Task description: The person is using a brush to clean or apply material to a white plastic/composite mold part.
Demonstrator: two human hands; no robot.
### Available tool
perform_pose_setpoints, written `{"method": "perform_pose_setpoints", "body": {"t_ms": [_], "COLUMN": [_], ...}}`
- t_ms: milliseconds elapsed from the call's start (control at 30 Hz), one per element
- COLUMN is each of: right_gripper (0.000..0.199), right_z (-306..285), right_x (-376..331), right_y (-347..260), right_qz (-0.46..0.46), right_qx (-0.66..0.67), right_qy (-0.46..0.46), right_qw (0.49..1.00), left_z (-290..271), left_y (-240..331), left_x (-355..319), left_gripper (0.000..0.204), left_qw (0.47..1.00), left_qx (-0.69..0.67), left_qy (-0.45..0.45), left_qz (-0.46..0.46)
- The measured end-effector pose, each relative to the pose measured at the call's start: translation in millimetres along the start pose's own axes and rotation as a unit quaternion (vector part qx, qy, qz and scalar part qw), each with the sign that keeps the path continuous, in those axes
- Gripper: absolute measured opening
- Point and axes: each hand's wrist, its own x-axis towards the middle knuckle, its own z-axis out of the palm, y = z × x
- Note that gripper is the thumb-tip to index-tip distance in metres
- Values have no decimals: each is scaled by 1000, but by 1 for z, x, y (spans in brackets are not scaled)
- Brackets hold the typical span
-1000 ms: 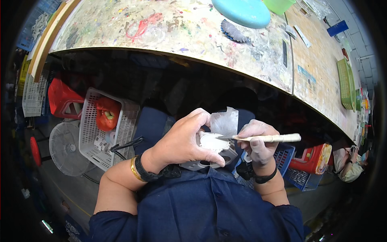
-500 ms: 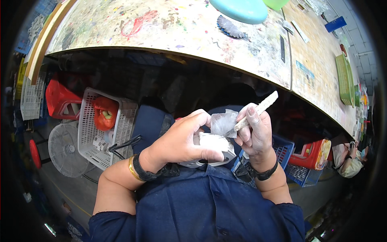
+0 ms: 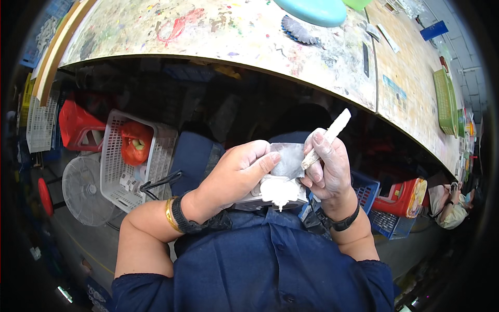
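My left hand (image 3: 241, 169) is closed at a small white moulded piece (image 3: 280, 191) with a scalloped edge and a pointed tip toward me. Its thumb lies on a thin grey, flat sheet (image 3: 287, 158) just above the piece; the other fingers are mostly hidden behind. My right hand (image 3: 328, 166), dusted white, grips a whitish, rough stick (image 3: 333, 130) slanting up to the right. The stick's lower end meets the sheet's right edge; whether the two are joined I cannot tell. Under the white piece, a grey-white object (image 3: 253, 202) shows at my lap, its kind unclear.
Ahead stands a paint-stained table (image 3: 218, 31) with a blue round lid-like thing (image 3: 312, 9) and a dark scalloped object (image 3: 300, 31). To my left are a white basket (image 3: 112, 171) and a red stool (image 3: 78, 125); to my right, a blue crate (image 3: 364, 192). Another person (image 3: 449, 208) is at far right.
The white piece has turned and lowered, its scalloped, pointed side now showing. My left thumb has moved up from the piece onto the sheet. The stick has shifted slightly left and up.
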Motion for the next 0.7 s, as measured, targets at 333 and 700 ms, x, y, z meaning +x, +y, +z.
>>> {"method": "perform_pose_setpoints", "body": {"t_ms": [333, 700], "right_gripper": [28, 27], "right_z": [-3, -2], "right_x": [3, 2], "right_y": [1, 4], "right_qz": [34, 24], "right_qx": [-23, -47], "right_qy": [15, 15], "right_qw": [999, 999], "left_z": [0, -2], "left_y": [-2, -4], "left_x": [-3, -3], "left_gripper": [23, 19], "left_qw": [999, 999], "left_qx": [29, 19], "left_qy": [-14, -41], "left_qz": [7, 1]}}
